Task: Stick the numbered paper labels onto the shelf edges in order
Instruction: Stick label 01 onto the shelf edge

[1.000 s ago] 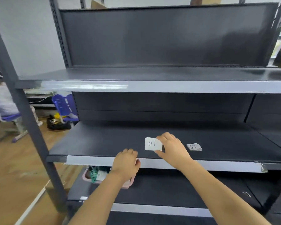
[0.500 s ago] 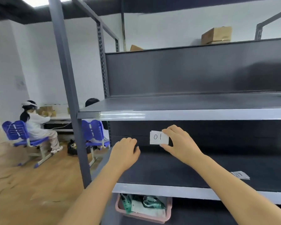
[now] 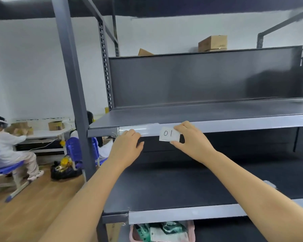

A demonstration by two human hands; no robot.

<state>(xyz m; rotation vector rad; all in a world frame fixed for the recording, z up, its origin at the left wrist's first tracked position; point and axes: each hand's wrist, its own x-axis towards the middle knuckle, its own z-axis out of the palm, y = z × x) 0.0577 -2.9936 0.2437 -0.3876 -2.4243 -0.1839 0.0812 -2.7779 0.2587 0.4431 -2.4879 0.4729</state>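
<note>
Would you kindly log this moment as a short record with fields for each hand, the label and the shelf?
right hand: right hand pinches the label by its right end
left hand: left hand reaches to the shelf edge left of the label, fingers at the strip, holding nothing
label: white paper label marked 01, held against the upper shelf edge
stuck: cannot tell
lower shelf: bare dark surface, pink basket beneath it
top: cardboard box
</note>
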